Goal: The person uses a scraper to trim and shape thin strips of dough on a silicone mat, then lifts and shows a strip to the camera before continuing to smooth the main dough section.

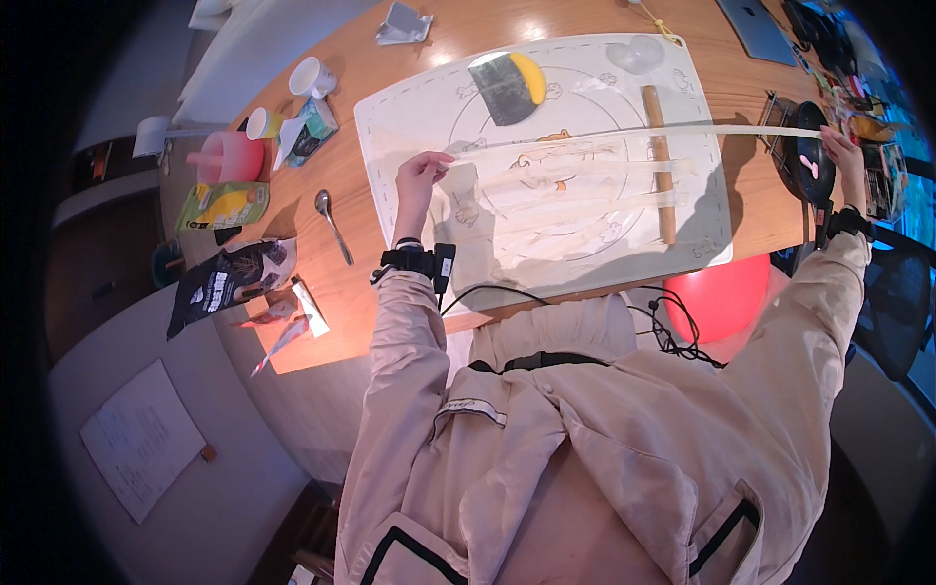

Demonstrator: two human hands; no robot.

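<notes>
Between my two hands a long, thin dough strip is stretched above a white printed mat. My left hand pinches one end over the mat's left part. At the far right, my right hand grips the other end beside a dark frying pan. Several flat, pale dough strips lie on the mat below. A wooden rolling pin rests crosswise near their right ends. Toward the mat's back lies a dough scraper with a yellow handle.
Left of the mat are a metal spoon, a tissue pack, a white mug, a pink bowl and a dark printed bag. A laptop sits back right. Black cables hang by the front edge near a red balloon.
</notes>
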